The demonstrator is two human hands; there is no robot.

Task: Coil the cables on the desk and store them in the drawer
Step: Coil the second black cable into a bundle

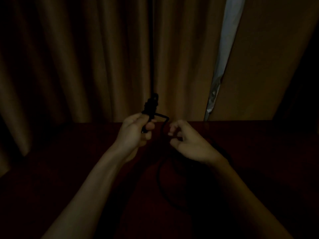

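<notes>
Pretty dark shot. Over the dark red worktop [69,152], the left hand [136,133] grips a black cable [151,106], part of it wound into a tight bundle sticking up out of the fist. The loose tail drops to the worktop between the arms. The right hand [189,144] is curled just beside that strand, can't tell if it's pinching it. Looks mid-coil, with no drawer in sight.
</notes>
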